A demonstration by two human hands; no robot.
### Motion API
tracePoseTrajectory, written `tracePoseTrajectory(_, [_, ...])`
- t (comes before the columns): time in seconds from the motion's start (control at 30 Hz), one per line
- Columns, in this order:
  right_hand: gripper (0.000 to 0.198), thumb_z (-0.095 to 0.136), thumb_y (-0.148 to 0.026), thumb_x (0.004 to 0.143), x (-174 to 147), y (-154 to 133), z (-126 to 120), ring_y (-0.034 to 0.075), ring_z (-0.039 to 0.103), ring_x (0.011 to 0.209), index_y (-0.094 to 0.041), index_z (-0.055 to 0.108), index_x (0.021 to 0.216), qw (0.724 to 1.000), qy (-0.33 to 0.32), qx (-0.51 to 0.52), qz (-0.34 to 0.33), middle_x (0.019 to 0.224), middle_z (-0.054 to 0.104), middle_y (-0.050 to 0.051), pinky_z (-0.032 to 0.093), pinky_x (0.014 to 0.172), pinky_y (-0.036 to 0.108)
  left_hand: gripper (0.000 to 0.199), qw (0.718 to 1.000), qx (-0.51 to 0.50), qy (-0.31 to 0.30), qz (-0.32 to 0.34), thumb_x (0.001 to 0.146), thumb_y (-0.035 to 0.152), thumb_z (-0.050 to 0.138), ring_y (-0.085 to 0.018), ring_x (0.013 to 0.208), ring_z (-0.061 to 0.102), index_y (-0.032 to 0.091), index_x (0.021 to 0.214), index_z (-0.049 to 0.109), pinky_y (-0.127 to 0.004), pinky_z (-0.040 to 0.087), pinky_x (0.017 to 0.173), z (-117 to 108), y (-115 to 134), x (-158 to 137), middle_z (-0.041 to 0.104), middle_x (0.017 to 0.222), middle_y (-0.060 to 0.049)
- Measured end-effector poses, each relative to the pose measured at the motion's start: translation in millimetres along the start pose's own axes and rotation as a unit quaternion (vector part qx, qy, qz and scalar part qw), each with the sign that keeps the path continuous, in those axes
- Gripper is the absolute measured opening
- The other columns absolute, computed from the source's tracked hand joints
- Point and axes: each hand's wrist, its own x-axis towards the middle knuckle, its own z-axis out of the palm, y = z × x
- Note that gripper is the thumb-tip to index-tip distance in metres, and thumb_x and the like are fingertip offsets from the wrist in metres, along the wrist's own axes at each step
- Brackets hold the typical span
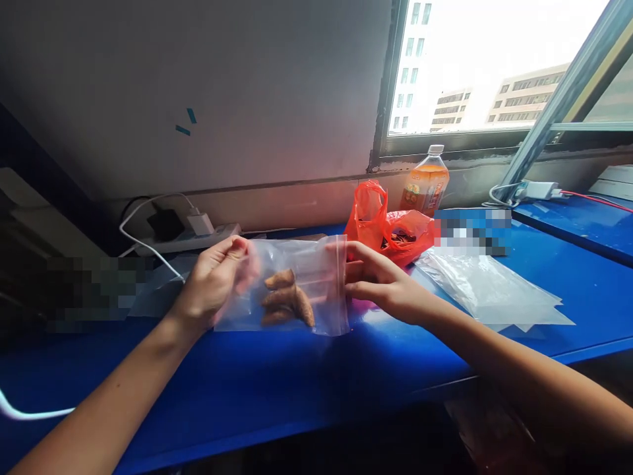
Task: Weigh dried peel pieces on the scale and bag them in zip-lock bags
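Observation:
A clear zip-lock bag (326, 310) is held up over the blue table, its zip edge on the right. Inside lie several brown, stubby, elongated pieces (287, 300), whose kind I cannot make out. My left hand (215, 277) is closed on the bag's left part, thumb and fingers pinched near the top corner. At the zip end, my right hand (383, 280) grips the bag. Its fingers show blurred through the plastic; whether they are inside or behind it, I cannot tell.
Behind my right hand sits a red plastic bag (366, 211) with dark contents. An orange drink bottle (428, 181) stands by the window. Flat clear bags (494, 290) lie on the blue table (346, 389). A power strip (225, 234) with plugs and a white cable is at left.

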Motion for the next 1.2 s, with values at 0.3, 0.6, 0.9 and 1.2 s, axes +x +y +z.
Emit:
tracePoseTrajectory(0.3, [0.061,0.062,-0.019,0.076,1.9,5.2,7.7,0.018,0.063,0.091,-0.022,0.036,0.131,0.997,-0.016,0.002,0.075,0.101,0.063,0.004,0.051,0.077,0.033,0.023,0.859,0.41,0.12,0.282,0.086,0.029,0.055,-0.022,0.091,0.058,0.015,0.102,0.063,-0.033,0.046,0.078,17.2,1.8,-21.1,0.061,0.101,-0.009])
tracePoseTrajectory(0.6, [0.067,0.067,-0.019,0.078,-2.4,13.6,22.8,0.014,0.058,0.096,-0.027,0.029,0.132,0.999,-0.012,0.041,-0.009,0.107,0.052,0.002,0.049,0.082,0.031,0.027,0.929,0.277,-0.204,0.136,0.088,0.035,0.055,-0.008,0.049,0.045,0.017,0.067,0.053,-0.02,0.034,0.046,51.3,18.6,-53.9,0.052,0.057,0.005])
tracePoseTrajectory(0.9, [0.066,0.069,-0.019,0.078,-0.8,21.8,23.6,0.011,0.057,0.082,-0.024,0.027,0.129,0.995,-0.053,0.08,-0.011,0.086,0.055,-0.003,0.047,0.079,0.029,0.025,0.907,0.313,-0.233,0.159,0.083,0.034,0.058,-0.008,0.051,0.043,0.016,0.066,0.052,-0.02,0.033,0.049,42.8,17.5,-52.7,0.051,0.058,0.004])
tracePoseTrajectory(1.2, [0.059,0.067,-0.024,0.08,-0.8,20.3,25.1,0.012,0.055,0.081,-0.024,0.027,0.124,0.998,-0.039,0.048,-0.03,0.082,0.052,-0.004,0.046,0.079,0.032,0.025,0.905,0.292,-0.294,0.094,0.088,0.039,0.052,-0.011,0.059,0.051,0.016,0.081,0.059,-0.023,0.038,0.055,39.2,21.7,-47.6,0.06,0.07,0.001])
